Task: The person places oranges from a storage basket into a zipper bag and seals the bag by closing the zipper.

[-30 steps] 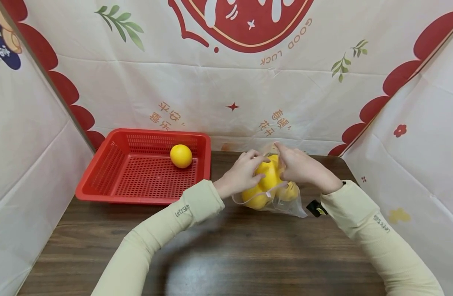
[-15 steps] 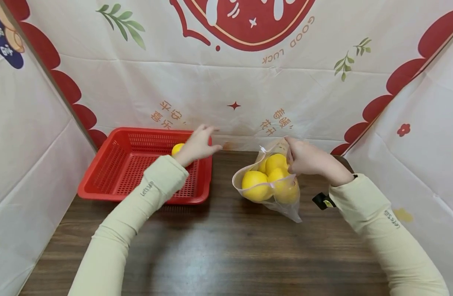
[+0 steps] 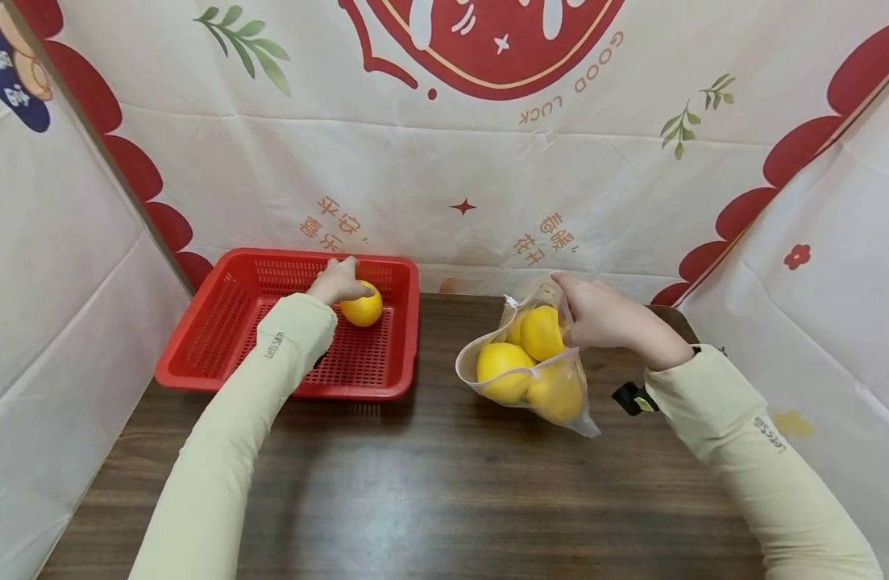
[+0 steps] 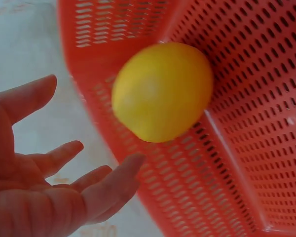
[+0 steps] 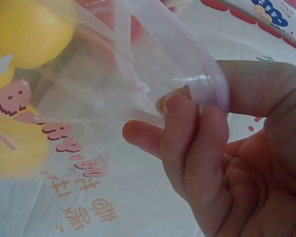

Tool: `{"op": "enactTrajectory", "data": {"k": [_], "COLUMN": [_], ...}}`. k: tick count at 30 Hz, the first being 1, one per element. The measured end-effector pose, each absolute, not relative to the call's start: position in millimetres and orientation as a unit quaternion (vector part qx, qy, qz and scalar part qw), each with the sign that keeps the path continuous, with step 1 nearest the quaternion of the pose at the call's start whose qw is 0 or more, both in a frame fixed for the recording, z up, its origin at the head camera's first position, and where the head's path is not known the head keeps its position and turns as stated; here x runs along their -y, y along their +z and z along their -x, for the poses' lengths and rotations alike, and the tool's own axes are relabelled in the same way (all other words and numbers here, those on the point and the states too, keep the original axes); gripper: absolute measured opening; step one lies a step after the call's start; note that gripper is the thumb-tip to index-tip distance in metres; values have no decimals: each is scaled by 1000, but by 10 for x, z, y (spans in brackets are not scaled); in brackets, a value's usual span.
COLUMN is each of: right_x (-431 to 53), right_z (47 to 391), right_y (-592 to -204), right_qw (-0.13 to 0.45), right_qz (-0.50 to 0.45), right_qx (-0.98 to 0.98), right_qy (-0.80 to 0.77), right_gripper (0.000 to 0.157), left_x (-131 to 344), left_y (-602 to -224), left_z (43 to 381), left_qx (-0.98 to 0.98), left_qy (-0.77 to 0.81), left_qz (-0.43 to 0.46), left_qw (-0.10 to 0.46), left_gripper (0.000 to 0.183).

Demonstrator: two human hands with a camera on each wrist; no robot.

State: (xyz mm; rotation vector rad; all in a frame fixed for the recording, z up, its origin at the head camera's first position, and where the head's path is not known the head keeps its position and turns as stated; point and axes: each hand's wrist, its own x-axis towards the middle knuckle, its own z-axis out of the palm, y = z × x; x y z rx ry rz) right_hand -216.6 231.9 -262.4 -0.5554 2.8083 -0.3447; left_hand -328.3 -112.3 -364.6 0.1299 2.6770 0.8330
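A round yellow fruit (image 4: 163,91), slightly pointed at one end, lies in the right part of the red plastic basket (image 3: 404,385). My left hand (image 3: 335,282) is over the basket beside it; in the left wrist view the fingers are spread, with a gap between them and the fruit. My right hand (image 5: 207,158) pinches the top edge of a clear zip bag (image 3: 582,419) with a white slider (image 3: 512,301). Several yellow fruits (image 3: 504,372) fill the bag, whose mouth gapes towards the left. Pink printed letters (image 5: 56,131) show on its side.
Basket and bag stand on a dark wood table (image 3: 444,499), near its back edge. A printed white cloth (image 3: 386,177) walls in the back and both sides. A small black object (image 3: 633,399) lies near the right wrist.
My left hand has left the bag and moved left over the basket to the fruit there. My right hand has kept hold of the bag's edge, and the bag's mouth is now uncovered.
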Motion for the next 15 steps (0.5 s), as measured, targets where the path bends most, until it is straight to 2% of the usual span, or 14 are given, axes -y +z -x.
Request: {"op": "enactTrajectory", "data": {"k": [10, 15], "right_x": [-2323, -2322], "right_z": [2153, 2157], "right_y": [-2605, -2620], "right_qw": [134, 127], "right_qz": [190, 192], "right_qx": [-963, -964], "right_qy": [-132, -131], "right_gripper": [80, 79], "left_x": [1122, 1083], "left_y": [-3818, -3922], "left_z": [3412, 3439], "left_qx": [-928, -927], "left_qy": [302, 304], "left_qz": [-2, 10], "left_qw": [218, 219], "left_gripper": [81, 80]}}
